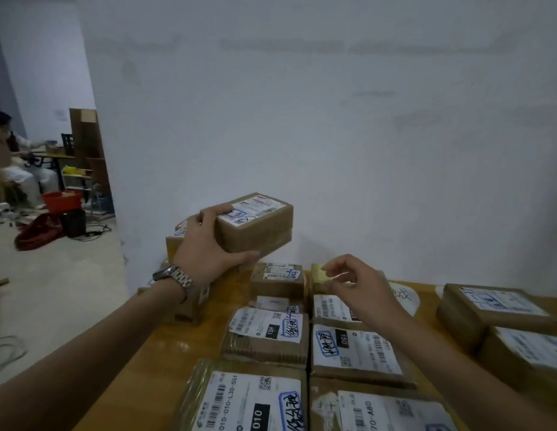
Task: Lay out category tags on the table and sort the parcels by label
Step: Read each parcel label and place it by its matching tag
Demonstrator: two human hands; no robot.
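Although the front parcels (249, 399) carry white labels with barcodes and blue handwriting, the bottom edge cuts them off and most of the print is too blurred to read. 2 more boxes (494, 306) at the right run out of frame, and a white tag (406, 295) with dark handwriting lies half hidden behind the right hand (355, 284). That hand hovers over the far middle of the table (165, 353), fingers curled in, thumb and forefinger pinching a small pale yellow slip (323, 275); any writing on it cannot be made out. Behind the left hand (209, 244), a stack of boxes (174, 241) at the table's far left corner shows only slivers. The left hand, a metal watch (174, 275) on its wrist, grips the raised parcel (258, 225) in the air above that corner, fingers over the top edge and thumb along the lower near edge. This parcel is a brown cardboard box wrapped in clear tape, its white shipping label on top bearing a red strip and blue pen marks. Between the arms, 2 columns of similar taped parcels (268, 331) lie flat, labels up, close side by side.
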